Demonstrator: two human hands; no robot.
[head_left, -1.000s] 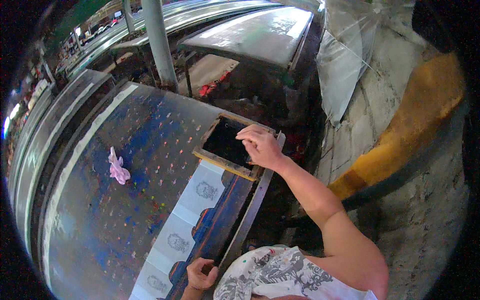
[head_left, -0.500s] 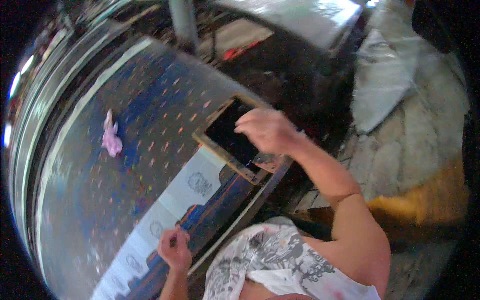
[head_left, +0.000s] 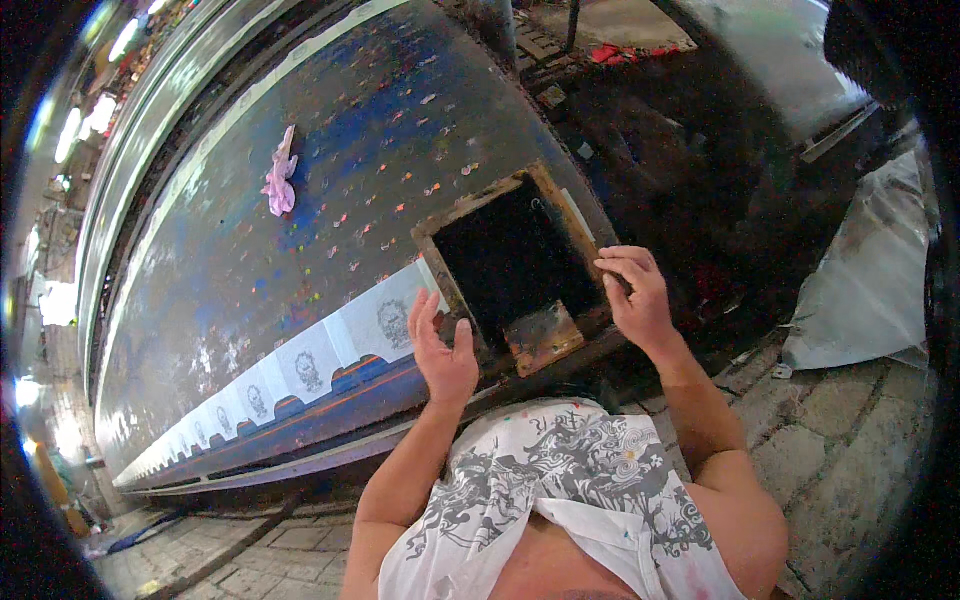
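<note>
A wooden-rimmed screen printing frame [head_left: 436, 262] with dark mesh lies on the long table near its close edge. A flat, ink-stained brownish piece [head_left: 546, 338] rests across its near side. My left hand [head_left: 447, 358] is beside the frame's left rail, fingers spread and nothing held. At the right rail is my right hand [head_left: 642, 302], fingers slightly bent and apart from the thumb; its fingertips meet or nearly meet the wood. Left of the frame, a row of white pieces [head_left: 345, 338] with dark printed motifs runs along the table edge.
The dark table [head_left: 350, 235] curves away to the left, specked with coloured paint and small scraps. A crumpled pink cloth or glove [head_left: 281, 178] lies on it. Clear plastic sheeting [head_left: 868, 265] hangs over the paved floor [head_left: 840, 430] at the right.
My right hand has moved from above the frame's mesh to its right rail. My left hand has come up from the printed pieces to the left rail, its fingers opening. The view has shifted.
</note>
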